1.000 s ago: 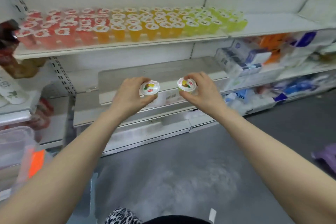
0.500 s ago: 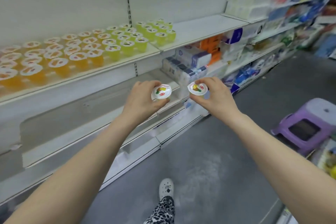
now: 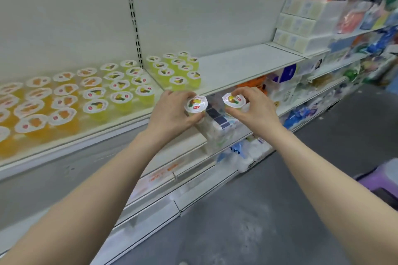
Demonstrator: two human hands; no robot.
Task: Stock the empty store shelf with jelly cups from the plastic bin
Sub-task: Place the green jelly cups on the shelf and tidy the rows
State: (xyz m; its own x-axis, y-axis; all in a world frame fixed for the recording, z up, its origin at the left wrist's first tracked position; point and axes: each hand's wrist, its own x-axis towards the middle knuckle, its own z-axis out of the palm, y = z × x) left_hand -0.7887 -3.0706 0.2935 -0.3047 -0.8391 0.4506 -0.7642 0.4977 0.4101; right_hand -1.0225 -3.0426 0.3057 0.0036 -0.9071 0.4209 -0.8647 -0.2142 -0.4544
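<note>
A long white metal store shelf (image 3: 247, 66) runs along the wall, and its right-hand stretch is bare. The left stretch is packed with rows of small sealed cups: orange jelly cups (image 3: 38, 114) furthest left, then yellow-green jelly cups (image 3: 137, 90), which end in a cluster just past the slotted upright (image 3: 133, 17). Soft white tissue packs (image 3: 217, 133) sit on a lower shelf, and a purple plastic stool (image 3: 379, 183) stands on the grey floor at the far right. The plastic bin is out of sight.

The person's bare arms reach forward side by side, in front of the shelf's front edge and near the end of the green cluster. The left grip (image 3: 172, 114) is curled around the body of a small clear plastic cup with a white foil lid (image 3: 196, 103). The right grip (image 3: 256, 112) pinches a second cup of the same kind (image 3: 233, 100), with fingers at its rim and the thumb low on its side. Both cups are upright with lids up, apart from each other and not yet on the shelf.

These cups look light and thin-walled, so a hard squeeze would likely dent them. The peel-off foil looks like the weak spot. The smooth sides may slip, so the safest hold seems to be on the wall just under the rim, leaving the flat base free to land.
</note>
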